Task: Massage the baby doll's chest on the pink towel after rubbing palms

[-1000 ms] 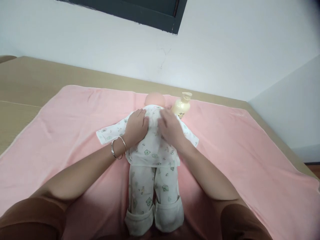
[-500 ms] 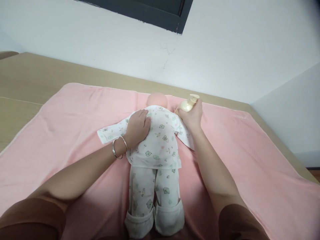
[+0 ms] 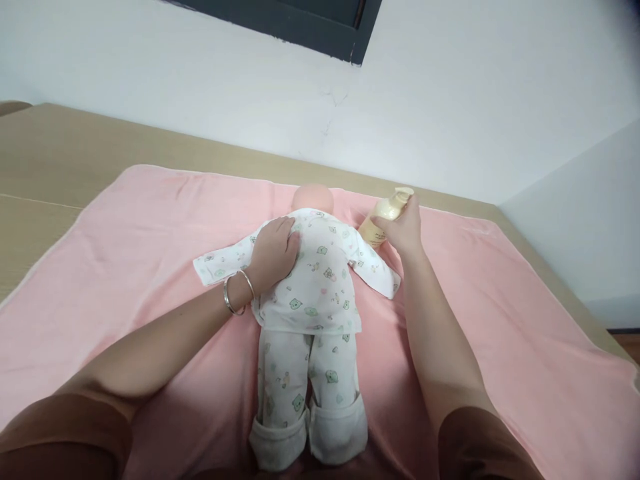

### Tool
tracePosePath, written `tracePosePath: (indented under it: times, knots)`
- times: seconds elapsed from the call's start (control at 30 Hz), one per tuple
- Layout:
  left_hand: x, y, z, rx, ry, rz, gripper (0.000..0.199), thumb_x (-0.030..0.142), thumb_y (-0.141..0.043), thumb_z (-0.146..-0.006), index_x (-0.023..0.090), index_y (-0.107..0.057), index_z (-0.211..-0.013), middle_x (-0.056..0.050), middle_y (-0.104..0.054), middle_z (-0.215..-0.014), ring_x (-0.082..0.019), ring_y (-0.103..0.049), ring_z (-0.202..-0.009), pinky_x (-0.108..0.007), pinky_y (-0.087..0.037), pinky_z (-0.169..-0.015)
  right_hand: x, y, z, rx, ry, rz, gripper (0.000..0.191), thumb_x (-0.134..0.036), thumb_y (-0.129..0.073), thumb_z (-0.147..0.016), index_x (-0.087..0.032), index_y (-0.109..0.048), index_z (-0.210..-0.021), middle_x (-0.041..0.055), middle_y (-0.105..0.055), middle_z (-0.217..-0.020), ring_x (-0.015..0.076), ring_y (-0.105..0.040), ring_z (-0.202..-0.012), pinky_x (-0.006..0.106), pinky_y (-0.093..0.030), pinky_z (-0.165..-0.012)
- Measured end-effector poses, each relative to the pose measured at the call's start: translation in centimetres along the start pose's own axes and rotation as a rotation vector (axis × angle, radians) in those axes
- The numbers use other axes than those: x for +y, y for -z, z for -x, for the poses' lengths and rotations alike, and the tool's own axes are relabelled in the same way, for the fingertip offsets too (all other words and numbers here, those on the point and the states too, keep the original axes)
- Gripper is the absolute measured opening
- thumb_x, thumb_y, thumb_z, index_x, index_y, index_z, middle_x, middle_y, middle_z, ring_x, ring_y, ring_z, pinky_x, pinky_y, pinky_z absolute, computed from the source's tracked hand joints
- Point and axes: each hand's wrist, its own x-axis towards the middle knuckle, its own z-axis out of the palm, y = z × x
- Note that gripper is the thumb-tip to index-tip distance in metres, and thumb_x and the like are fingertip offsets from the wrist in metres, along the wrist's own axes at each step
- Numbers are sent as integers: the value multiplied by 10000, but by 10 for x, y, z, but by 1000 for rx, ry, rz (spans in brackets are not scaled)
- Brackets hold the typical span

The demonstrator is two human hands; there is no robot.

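A baby doll (image 3: 320,287) in white printed pajamas lies face down, its bald head (image 3: 313,199) at the far end and its arms out to the sides. Flat on the left side of its back rests my left hand (image 3: 274,253), fingers stretched out, a silver bangle on the wrist. My right hand (image 3: 406,227) is wrapped round a pale yellow pump bottle (image 3: 375,228), gripping it near the neck. The bottle leans, its pump top up and to the right, its base close to the doll's right-hand sleeve (image 3: 377,270).
A pink blanket (image 3: 115,267) lies under the doll, spread over a wooden table (image 3: 85,140). White wall (image 3: 440,113) rises behind the table, with a dark frame (image 3: 320,30) above. Another wall (image 3: 590,213) meets it at the right.
My right hand has moved a little to the right with the pump bottle, and more of the bottle and of the doll's sleeve shows. My left hand has stayed on the doll's back.
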Motion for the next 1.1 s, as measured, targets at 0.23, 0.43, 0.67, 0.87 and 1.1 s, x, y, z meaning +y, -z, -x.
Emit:
tracePosePath:
  times: [0.23, 0.43, 0.67, 0.87, 1.1]
  knots:
    - [0, -1, 0, 6, 4, -4, 507, 336, -280, -996, 102, -574, -1336, -146, -631, -1371, -262, -569, -1297, -468, -450, -1174, -13, -4, 6, 18, -66, 28, 623, -208, -721, -555, -218, -499, -1138, 83, -597, -1149, 273, -601, -1017, 453, -512, -880]
    - [-1, -2, 0, 18, -6, 5, 496, 332, -279, -995, 117, -572, -1333, -145, -632, -1369, -261, -565, -1301, -484, -452, -1167, -11, -5, 5, 41, -97, 14, 628, -206, -724, -537, -225, -503, -1125, 68, -597, -1138, 270, -594, -1018, 440, -505, -875]
    - [-2, -3, 0, 26, -16, 15, 498, 335, -266, -987, 116, -579, -1305, -153, -647, -1325, -266, -579, -1256, -484, -462, -1139, 13, -5, -3, 101, -56, -138, 724, -257, -751, -505, -223, -494, -1180, 52, -581, -1157, 245, -599, -1034, 409, -503, -901]
    - [-1, -2, 1, 31, -16, 18, 482, 333, -275, -986, 125, -580, -1295, -147, -647, -1322, -263, -580, -1248, -475, -465, -1131, 16, -6, -3, 141, 1, -154, 670, -300, -766, -510, -226, -479, -1111, 51, -571, -1147, 239, -610, -1040, 418, -510, -923]
    - [0, 0, 1, 20, -5, 20, 464, 328, -285, -985, 129, -592, -1269, -142, -649, -1311, -262, -587, -1227, -472, -468, -1120, 4, 20, -17, 245, -56, -202, 656, -259, -796, -478, -246, -454, -1037, 26, -565, -1098, 238, -607, -984, 428, -515, -871]
